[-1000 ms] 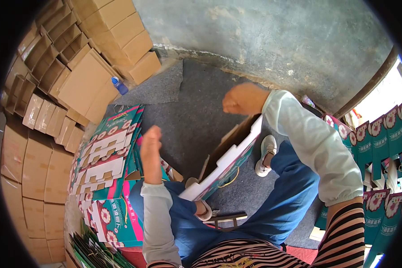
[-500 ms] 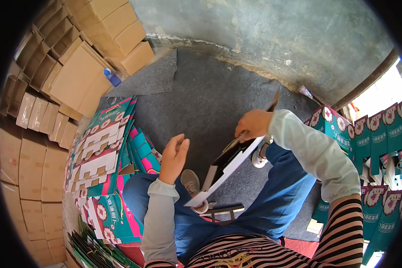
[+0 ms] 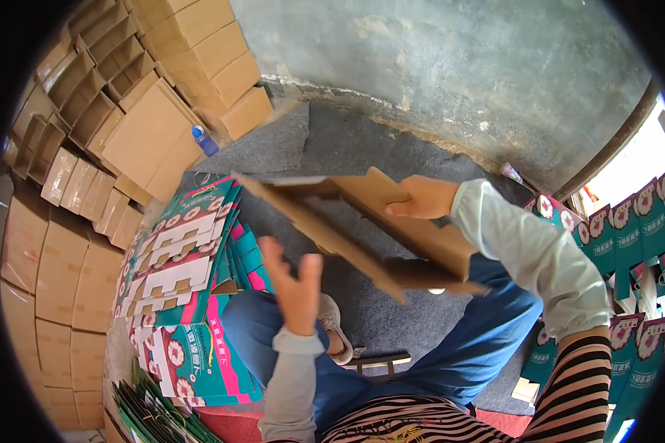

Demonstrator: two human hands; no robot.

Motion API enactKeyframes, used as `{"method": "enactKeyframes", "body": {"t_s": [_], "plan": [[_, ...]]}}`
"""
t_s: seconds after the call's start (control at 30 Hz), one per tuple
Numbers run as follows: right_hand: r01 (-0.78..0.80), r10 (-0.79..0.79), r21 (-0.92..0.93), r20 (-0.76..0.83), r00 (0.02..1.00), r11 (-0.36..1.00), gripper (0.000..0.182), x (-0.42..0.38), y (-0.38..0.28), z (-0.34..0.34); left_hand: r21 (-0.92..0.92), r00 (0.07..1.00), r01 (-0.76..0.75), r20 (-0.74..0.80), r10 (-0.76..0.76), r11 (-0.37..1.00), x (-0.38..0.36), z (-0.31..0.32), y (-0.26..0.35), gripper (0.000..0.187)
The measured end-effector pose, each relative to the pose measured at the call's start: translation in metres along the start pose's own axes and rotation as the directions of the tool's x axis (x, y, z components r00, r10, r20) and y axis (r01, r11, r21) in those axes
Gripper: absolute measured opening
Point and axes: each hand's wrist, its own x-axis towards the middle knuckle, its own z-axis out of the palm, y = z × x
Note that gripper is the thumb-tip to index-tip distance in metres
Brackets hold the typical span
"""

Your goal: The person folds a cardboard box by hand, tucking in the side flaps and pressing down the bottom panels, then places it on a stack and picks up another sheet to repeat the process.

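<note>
An opened brown cardboard box piece (image 3: 369,193) is held up in front of my knees, tilted, its hollow inside showing. My right hand (image 3: 423,198) grips its upper right flap, thumb on the near face. Below the piece's left part, my left hand (image 3: 297,284) is raised with fingers spread and holds nothing. Close to that hand on the left lies a stack of flat teal, pink and white printed cartons (image 3: 177,244).
Brown boxes (image 3: 59,273) are piled along the left side. A blue bottle (image 3: 205,142) stands by them. Teal printed boxes (image 3: 632,236) stand at the right. Grey matting (image 3: 347,140) reaches a bare wall (image 3: 436,66). Folded green sheets (image 3: 151,406) lie at lower left.
The cardboard piece has turned from a narrow edge-on slant to show its open brown inside, and it has risen. My left hand's fingers have spread. The whole view has shifted slightly.
</note>
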Motion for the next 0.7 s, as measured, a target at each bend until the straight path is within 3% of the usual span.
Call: {"method": "enactKeyframes", "body": {"t_s": [0.07, 0.17, 0.2, 0.23, 0.3, 0.37, 0.43, 0.53, 0.57, 0.7], "plan": [[0.023, -0.010, 0.158, -0.082, 0.997, 0.987, 0.037, -0.008, -0.015, 0.011, 0.051, 0.988, -0.013, 0.154, 0.005, 0.999, -0.010, 0.024, 0.002, 0.092], [0.095, -0.025, 0.314, -0.218, 0.976, 0.945, 0.034, -0.008, -0.015, 0.033, -0.023, 0.971, -0.045, 0.236, 0.049, 0.999, 0.009, 0.044, -0.026, 0.073], [0.122, -0.044, 0.339, -0.228, 0.973, 0.933, 0.033, -0.011, -0.005, 0.049, 0.037, 0.916, 0.101, 0.387, -0.108, 0.994, 0.018, 0.035, 0.013, 0.058], [0.159, -0.054, 0.370, -0.279, 0.959, 0.915, 0.032, -0.011, 0.005, 0.058, 0.092, 0.900, 0.062, 0.426, -0.096, 0.994, 0.028, 0.033, -0.001, 0.056], [0.095, 0.042, 0.554, -0.229, 0.973, 0.827, 0.032, -0.008, 0.022, 0.066, 0.189, 0.863, -0.030, 0.501, -0.070, 0.981, 0.048, 0.030, -0.021, 0.054], [0.057, 0.123, 0.671, -0.219, 0.968, 0.739, 0.031, -0.003, 0.039, 0.063, 0.232, 0.841, -0.219, 0.537, 0.063, 0.948, 0.050, 0.032, -0.030, 0.062], [0.036, 0.208, 0.745, -0.231, 0.950, 0.666, 0.030, 0.000, 0.058, 0.057, 0.303, 0.804, -0.478, 0.530, 0.271, 0.825, 0.032, 0.027, -0.024, 0.069], [0.041, 0.272, 0.843, -0.219, 0.937, 0.536, 0.030, 0.009, 0.080, 0.057, 0.448, 0.759, -0.570, 0.609, 0.231, 0.688, 0.003, 0.031, -0.003, 0.079], [0.024, 0.268, 0.817, -0.216, 0.939, 0.577, 0.030, 0.013, 0.083, 0.059, 0.497, 0.783, -0.524, 0.601, 0.161, 0.692, -0.004, 0.039, -0.012, 0.081], [-0.022, 0.255, 0.713, -0.221, 0.941, 0.700, 0.031, 0.026, 0.088, 0.066, 0.669, 0.774, -0.603, 0.622, 0.117, 0.435, -0.004, 0.070, -0.013, 0.085]]}}
